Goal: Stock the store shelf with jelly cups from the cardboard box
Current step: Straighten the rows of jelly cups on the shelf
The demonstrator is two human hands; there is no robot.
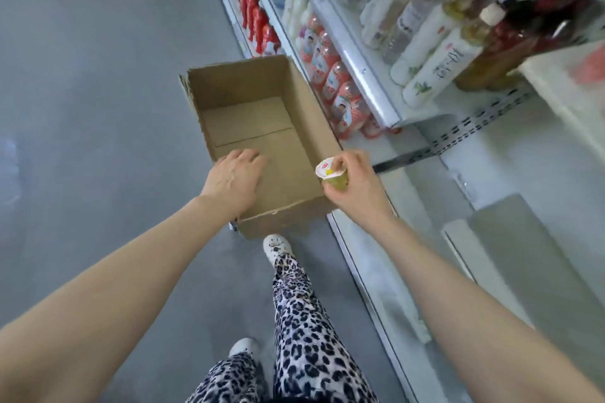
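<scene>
An open cardboard box (262, 127) stands on the grey floor beside the white store shelf (386, 108). No jelly cups show inside the box. My right hand (355, 185) holds a small jelly cup (332, 173) with a white lid and yellow-green contents, just over the box's near right corner. My left hand (234, 178) rests palm down on the box's near left wall, fingers reaching inside, holding nothing that I can see.
The shelves on the right carry rows of bottles: pink-labelled ones (340, 91) low down, white ones (425, 56) higher, red ones (252, 10) further along. My legs in leopard-print trousers (301, 321) and white shoes stand just before the box. Grey floor lies to the left.
</scene>
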